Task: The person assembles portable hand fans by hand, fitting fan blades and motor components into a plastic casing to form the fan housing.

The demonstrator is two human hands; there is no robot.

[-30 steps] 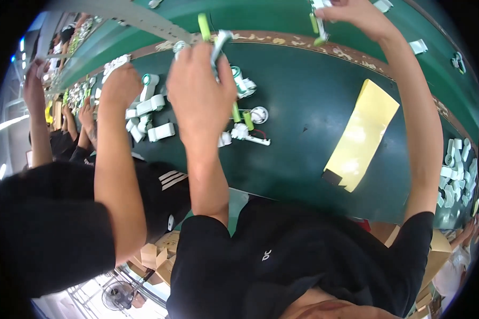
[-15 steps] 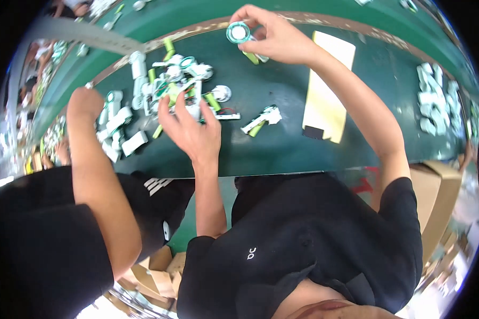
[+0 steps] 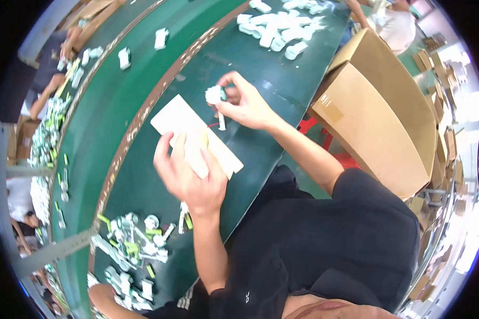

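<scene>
Left hand [image 3: 191, 178] moved off pile [image 3: 130, 242], over one yellow pad [image 3: 176, 114], grip spread; right hand [image 3: 246, 105] pinching one white part [image 3: 213, 95]

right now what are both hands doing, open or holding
Left hand: open, over the pale yellow sheet.
Right hand: closed on a small white part.

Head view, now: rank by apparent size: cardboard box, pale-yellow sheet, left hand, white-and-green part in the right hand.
1. Cardboard box
2. Pale-yellow sheet and left hand: too close to rank; hand partly covers sheet
3. White-and-green part in right hand
</scene>
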